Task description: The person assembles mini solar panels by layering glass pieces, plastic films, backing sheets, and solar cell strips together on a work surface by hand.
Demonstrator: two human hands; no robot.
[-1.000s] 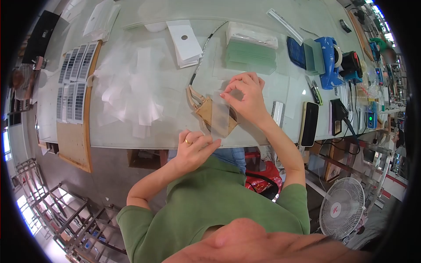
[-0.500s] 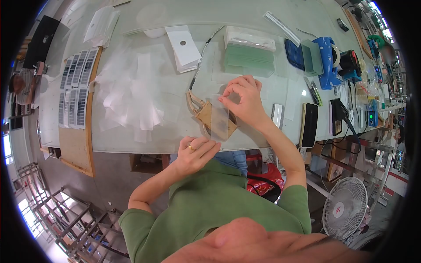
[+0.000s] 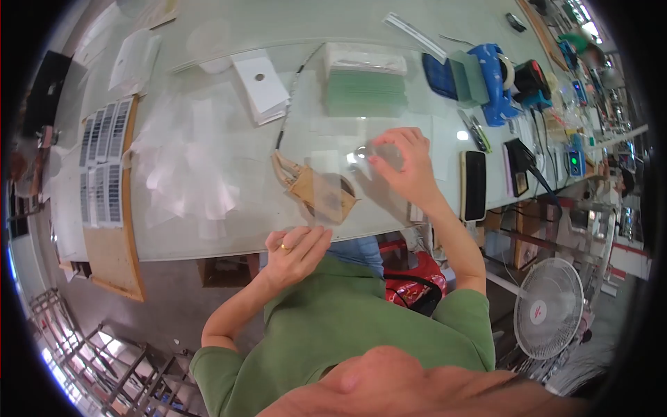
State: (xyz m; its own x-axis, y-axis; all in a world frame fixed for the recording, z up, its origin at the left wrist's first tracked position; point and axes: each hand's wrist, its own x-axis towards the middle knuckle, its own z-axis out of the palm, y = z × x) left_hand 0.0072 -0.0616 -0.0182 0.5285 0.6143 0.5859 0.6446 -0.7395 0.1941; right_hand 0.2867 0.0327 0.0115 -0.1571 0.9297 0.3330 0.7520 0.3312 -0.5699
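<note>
A translucent film strip (image 3: 326, 197) lies over a tan block (image 3: 342, 206) that has wires at its upper left, near the table's front edge. My left hand (image 3: 300, 254), with a ring on it, rests at the strip's lower end, fingers together; what they hold, if anything, is hidden. My right hand (image 3: 406, 163) hovers to the right of the block, thumb and index finger curled toward each other. A small clear, shiny piece may be at its fingertips, but it is too faint to make out.
Clear sheets (image 3: 187, 167) lie left of the block, beside a board (image 3: 111, 250) with dark-striped panels. Behind are white cards (image 3: 260, 87) and stacked green glass (image 3: 366, 94). A phone (image 3: 473, 185), a blue tape dispenser (image 3: 495, 87) and cables stand right.
My right hand has moved away from the strip, to the right of the block. The view has shifted, so the table's contents appear further left. My left hand stays by the strip's lower end.
</note>
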